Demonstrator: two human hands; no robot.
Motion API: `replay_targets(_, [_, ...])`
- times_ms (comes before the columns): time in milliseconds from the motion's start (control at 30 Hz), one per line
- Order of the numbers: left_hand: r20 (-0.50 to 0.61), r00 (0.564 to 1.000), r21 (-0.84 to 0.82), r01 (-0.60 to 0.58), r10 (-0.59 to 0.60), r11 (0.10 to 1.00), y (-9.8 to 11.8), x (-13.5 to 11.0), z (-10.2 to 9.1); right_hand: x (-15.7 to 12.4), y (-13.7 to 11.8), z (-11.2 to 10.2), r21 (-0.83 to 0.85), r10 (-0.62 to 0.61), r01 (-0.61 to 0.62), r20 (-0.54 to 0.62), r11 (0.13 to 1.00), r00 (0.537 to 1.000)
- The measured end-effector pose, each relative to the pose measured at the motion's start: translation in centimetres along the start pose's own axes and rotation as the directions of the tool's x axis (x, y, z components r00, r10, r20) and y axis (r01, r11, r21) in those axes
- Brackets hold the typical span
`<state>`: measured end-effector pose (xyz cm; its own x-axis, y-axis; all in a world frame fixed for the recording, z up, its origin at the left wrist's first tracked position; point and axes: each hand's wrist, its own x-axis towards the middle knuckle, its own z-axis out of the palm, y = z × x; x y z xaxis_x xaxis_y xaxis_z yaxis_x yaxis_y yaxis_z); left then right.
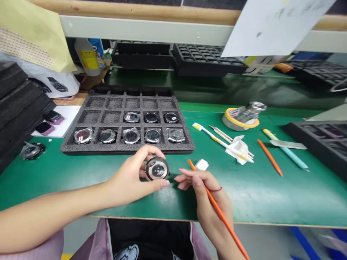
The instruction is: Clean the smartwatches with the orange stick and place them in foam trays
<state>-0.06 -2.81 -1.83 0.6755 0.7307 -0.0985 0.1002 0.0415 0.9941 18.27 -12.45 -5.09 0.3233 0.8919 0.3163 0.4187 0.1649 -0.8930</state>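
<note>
My left hand (141, 173) grips a round smartwatch case (157, 169) by its rim, its sensor back turned up toward me. In my right hand (208, 191) rests a long thin orange stick (217, 209), its pointed end rising past my fingers beside the watch, not touching it. Just beyond that tip lies a small white block (202, 165). Behind my left hand is a dark grey foam tray (127, 147) whose two nearer rows hold several round watch cases (131, 135), some under clear film with red-and-white labels.
A toothbrush (217, 139), tweezers (221, 133), crumpled tissue (240, 148), a short orange stick (270, 157) and a light-blue pen-like tool (292, 157) lie to the right. Behind them stands a metal-topped bottle (251, 112) in a yellow-rimmed dish (230, 122). Foam trays (21, 108) stack up at left.
</note>
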Motion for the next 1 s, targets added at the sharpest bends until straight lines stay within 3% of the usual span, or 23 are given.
replay_targets(100, [0.028,0.999,0.041,0.045,-0.046,0.998,0.5,0.0,-0.2,3.3,1.1,-2.5,-0.33,-0.194,0.198,0.044,0.923,0.98])
replay_targets(167, [0.038,0.996,0.1,0.072,-0.076,0.992,0.7,0.0,-0.3,6.3,2.5,-4.8,-0.602,-0.31,0.288,0.07,0.745,0.948])
replay_targets(233, [0.029,0.992,0.119,0.117,-0.121,0.986,0.6,0.1,-0.3,9.3,4.4,-6.9,-0.822,-0.265,0.245,0.12,0.513,0.957])
replay_targets(300, [0.008,0.986,0.084,0.163,-0.164,0.983,0.3,0.1,-0.3,11.7,6.2,-8.4,-0.878,-0.176,0.267,0.212,0.397,0.961])
replay_targets(400, [0.015,0.985,0.028,0.17,-0.17,0.985,-0.4,0.3,-0.2,13.4,7.4,-9.2,-0.866,-0.18,0.315,0.264,0.388,0.947])
replay_targets(533, [0.082,0.987,0.027,0.136,-0.138,0.99,-1.3,0.6,-0.2,12.2,5.2,-8.7,-0.836,-0.321,0.363,0.24,0.411,0.916])
replay_targets(600, [0.081,0.987,0.037,0.135,-0.138,0.99,-1.6,0.7,-0.2,10.2,3.2,-7.8,-0.77,-0.411,0.455,0.274,0.448,0.869])
replay_targets(667, [0.072,0.988,0.036,0.137,-0.139,0.99,-1.8,0.9,-0.2,7.9,1.4,-6.8,-0.585,-0.507,0.623,0.375,0.52,0.776])
replay_targets(733, [0.076,0.988,0.032,0.135,-0.137,0.99,-2.0,1.0,-0.3,5.8,0.2,-6.1,-0.416,-0.509,0.71,0.5,0.567,0.7])
replay_targets(767, [0.076,0.987,0.033,0.136,-0.138,0.99,-2.0,1.1,-0.3,5.0,-0.2,-6.1,-0.389,-0.488,0.718,0.541,0.577,0.685])
replay_targets(833, [0.078,0.987,0.036,0.138,-0.14,0.99,-2.1,1.1,-0.2,4.1,-0.8,-6.4,-0.468,-0.438,0.712,0.569,0.524,0.696])
replay_targets(933, [0.087,0.988,0.039,0.122,-0.125,0.992,-2.1,1.1,-0.2,3.9,-1.6,-7.1,-0.663,-0.419,0.662,0.521,0.349,0.743])
replay_targets(1000, [0.086,0.989,0.057,0.114,-0.119,0.992,-2.0,1.0,-0.2,3.7,-2.1,-7.0,-0.661,-0.436,0.662,0.51,0.353,0.742])
